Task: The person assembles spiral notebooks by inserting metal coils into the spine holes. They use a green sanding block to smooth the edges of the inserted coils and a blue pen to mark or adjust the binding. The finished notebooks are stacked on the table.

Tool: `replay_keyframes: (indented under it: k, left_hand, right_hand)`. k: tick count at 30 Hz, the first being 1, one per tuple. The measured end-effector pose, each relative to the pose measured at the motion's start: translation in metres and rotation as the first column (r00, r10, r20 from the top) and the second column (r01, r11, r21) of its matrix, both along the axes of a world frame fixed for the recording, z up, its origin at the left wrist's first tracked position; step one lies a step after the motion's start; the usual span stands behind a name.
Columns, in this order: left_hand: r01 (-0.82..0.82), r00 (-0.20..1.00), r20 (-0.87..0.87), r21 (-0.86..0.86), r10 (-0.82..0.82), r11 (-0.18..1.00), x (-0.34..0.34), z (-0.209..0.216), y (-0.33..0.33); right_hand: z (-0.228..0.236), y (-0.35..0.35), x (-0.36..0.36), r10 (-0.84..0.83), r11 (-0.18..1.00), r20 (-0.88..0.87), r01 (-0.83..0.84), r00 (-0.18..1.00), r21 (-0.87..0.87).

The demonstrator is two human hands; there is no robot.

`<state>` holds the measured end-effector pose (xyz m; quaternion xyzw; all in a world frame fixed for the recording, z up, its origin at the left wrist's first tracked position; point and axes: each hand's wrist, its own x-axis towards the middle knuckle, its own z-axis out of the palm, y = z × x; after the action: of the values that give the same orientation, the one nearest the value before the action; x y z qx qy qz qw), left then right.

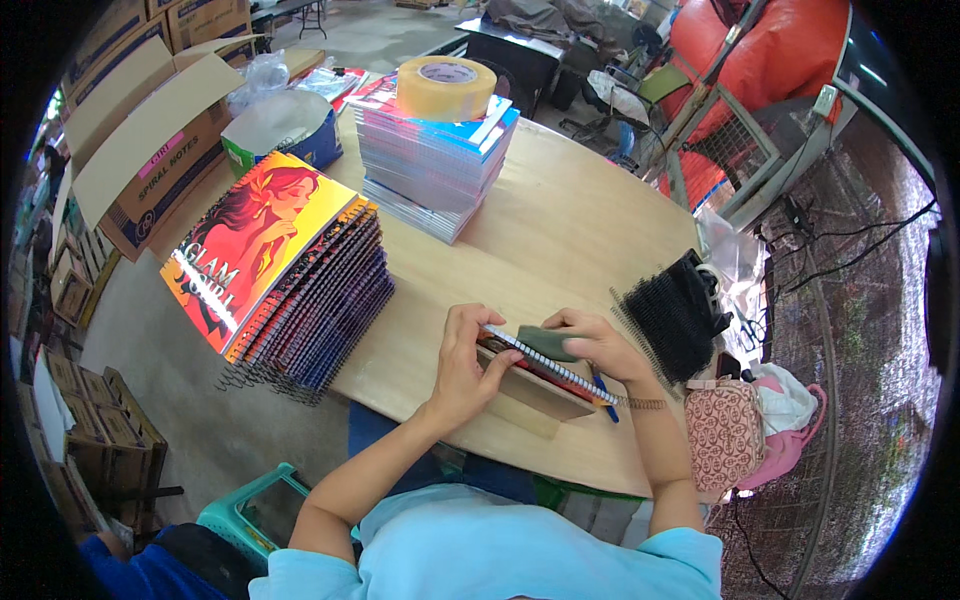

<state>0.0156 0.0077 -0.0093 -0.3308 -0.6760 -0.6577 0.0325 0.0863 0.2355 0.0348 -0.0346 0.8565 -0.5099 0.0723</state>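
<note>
A notebook (540, 388) stands on its long edge on the table in front of me, its punched spine edge facing up. My left hand (468, 365) grips it near its left end, thumb on the near side. Out of the spine's right end sticks a dark wire coil (642, 403), below my right wrist. My right hand (602, 346) is closed on a dark green piece (546, 343), perhaps folded cloth, held beside the spine. Just past the notebook's right end lies a blue pen (604, 396), partly hidden.
Spiral notebooks (300, 270) are stacked at left. Behind them are an open carton (160, 170) and a round tub (285, 125). A tape roll (445, 88) tops a stack of unbound books (430, 165). Black coils (675, 315) and a pink patterned bag (723, 435) lie at right.
</note>
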Motion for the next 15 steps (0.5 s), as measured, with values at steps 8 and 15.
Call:
replay_keyframes:
  k: [8, 15]
  left_hand:
    - [0.136, 0.912, 0.335, 0.3, -0.238, 0.944, -0.022, -0.014, -0.01]
    - [0.14, 0.968, 0.197, 0.087, -0.154, 0.986, -0.04, -0.018, -0.017]
  right_hand:
    - [0.0, -0.011, -0.021, -0.028, 0.954, -0.01, 0.03, 1.0, 0.297]
    - [-0.008, -0.012, -0.025, -0.029, 0.946, 0.009, 0.03, 1.0, -0.322]
